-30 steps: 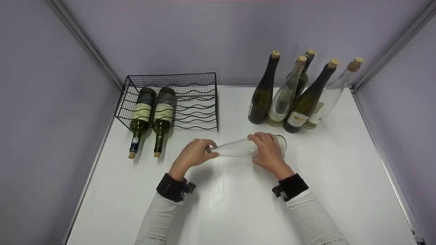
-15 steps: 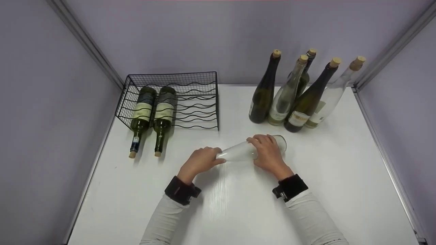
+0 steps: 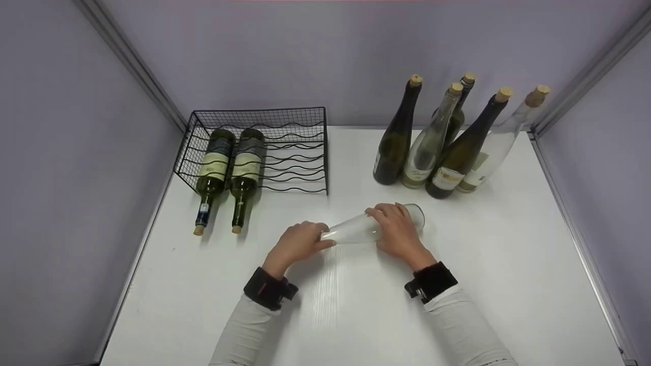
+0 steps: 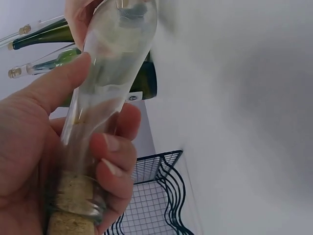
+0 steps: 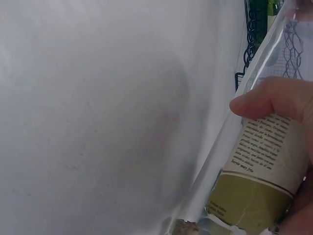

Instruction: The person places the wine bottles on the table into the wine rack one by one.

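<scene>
A clear glass wine bottle (image 3: 354,230) lies sideways between both hands over the white table, neck to the left and base to the right. My left hand (image 3: 300,241) curls its fingers and thumb round the neck; in the left wrist view a cork (image 4: 74,193) sits in the mouth beside the palm. With my right hand (image 3: 397,230) I grip the body from above, near the base. A cream and olive label (image 5: 261,166) shows under the thumb in the right wrist view. Most of the label is hidden from the head view.
At the back left stands a black wire rack (image 3: 295,190) with wavy rails, holding two green corked bottles (image 3: 214,168), (image 3: 246,170) on their sides, necks forward. Several corked bottles (image 3: 447,180) stand upright in a cluster at the back right. Grey walls enclose the table.
My left hand has shifted a little right and toward the body, along with the bottle's neck, so the bottle is slightly more slanted. The right hand has barely moved.
</scene>
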The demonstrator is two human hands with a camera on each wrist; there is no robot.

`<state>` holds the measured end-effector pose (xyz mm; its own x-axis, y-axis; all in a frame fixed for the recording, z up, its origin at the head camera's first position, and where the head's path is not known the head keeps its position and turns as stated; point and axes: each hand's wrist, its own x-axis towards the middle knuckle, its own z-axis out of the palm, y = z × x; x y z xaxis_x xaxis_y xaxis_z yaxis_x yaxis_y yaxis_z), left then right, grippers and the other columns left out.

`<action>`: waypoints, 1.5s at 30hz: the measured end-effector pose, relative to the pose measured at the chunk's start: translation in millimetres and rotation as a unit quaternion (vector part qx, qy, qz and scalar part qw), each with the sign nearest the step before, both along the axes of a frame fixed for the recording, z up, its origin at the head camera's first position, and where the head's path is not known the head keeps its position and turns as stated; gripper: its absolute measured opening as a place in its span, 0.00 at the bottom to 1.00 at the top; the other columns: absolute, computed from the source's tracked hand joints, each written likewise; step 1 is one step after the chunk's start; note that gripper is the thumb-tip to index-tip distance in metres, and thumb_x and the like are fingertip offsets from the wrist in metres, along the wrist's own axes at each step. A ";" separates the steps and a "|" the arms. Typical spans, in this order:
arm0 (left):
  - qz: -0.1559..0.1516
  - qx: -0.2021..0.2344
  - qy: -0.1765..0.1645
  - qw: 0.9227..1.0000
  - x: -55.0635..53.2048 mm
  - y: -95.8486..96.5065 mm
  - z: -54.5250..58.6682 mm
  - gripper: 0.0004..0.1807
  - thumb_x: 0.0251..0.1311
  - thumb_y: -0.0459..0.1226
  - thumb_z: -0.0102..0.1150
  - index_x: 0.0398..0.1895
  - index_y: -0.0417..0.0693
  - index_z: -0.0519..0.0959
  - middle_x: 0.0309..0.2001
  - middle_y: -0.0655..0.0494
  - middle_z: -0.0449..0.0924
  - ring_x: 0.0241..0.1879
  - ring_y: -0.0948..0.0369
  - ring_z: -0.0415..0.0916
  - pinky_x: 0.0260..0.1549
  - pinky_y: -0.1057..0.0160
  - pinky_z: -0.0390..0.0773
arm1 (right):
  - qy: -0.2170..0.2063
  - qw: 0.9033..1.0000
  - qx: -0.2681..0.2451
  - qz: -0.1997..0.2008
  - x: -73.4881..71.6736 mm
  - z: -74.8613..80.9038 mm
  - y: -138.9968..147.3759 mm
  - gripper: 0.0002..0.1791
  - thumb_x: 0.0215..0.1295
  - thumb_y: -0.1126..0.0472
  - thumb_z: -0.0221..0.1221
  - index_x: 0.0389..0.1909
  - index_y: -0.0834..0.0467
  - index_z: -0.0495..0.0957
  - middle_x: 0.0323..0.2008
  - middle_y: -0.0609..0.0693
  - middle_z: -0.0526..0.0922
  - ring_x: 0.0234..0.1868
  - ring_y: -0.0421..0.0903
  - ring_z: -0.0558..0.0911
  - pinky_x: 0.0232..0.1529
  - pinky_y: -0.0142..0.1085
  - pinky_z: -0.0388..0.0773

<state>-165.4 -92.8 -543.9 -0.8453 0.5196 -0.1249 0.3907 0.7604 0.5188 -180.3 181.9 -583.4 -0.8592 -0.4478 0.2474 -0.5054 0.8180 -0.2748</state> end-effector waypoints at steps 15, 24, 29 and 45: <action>0.048 0.034 0.051 0.997 8.4 -10.6 1.4 0.26 0.57 0.58 0.65 0.53 0.55 0.85 0.17 0.68 0.73 0.16 0.67 0.67 0.18 0.63 0.70 | 0.005 1.000 0.003 0.010 2.5 10.3 -6.1 0.43 0.35 0.71 0.71 0.61 0.53 0.74 0.55 0.54 0.75 0.60 0.54 0.72 0.67 0.55 0.54; 0.093 0.088 -0.003 0.992 12.8 -26.4 7.7 0.27 0.53 0.56 0.69 0.51 0.50 0.85 0.21 0.65 0.78 0.17 0.67 0.67 0.19 0.63 0.69 | 0.004 0.999 -0.020 0.033 8.7 20.9 -11.5 0.47 0.37 0.65 0.79 0.65 0.51 0.72 0.60 0.53 0.73 0.64 0.53 0.69 0.69 0.54 0.52; 0.109 0.098 -0.024 0.989 14.5 -37.5 9.2 0.28 0.52 0.57 0.69 0.51 0.50 0.86 0.19 0.64 0.76 0.18 0.66 0.65 0.19 0.63 0.67 | 0.007 0.997 -0.053 0.049 12.6 25.7 -12.9 0.48 0.39 0.61 0.80 0.66 0.50 0.71 0.62 0.55 0.72 0.65 0.53 0.68 0.70 0.52 0.51; 0.141 0.130 -0.042 0.980 15.1 -79.0 3.2 0.26 0.53 0.54 0.70 0.48 0.46 0.86 0.14 0.63 0.73 0.16 0.65 0.65 0.16 0.65 0.63 | -0.038 0.989 -0.136 0.036 16.3 20.0 -0.4 0.37 0.60 0.53 0.69 0.69 0.55 0.68 0.70 0.58 0.63 0.71 0.56 0.60 0.70 0.53 0.52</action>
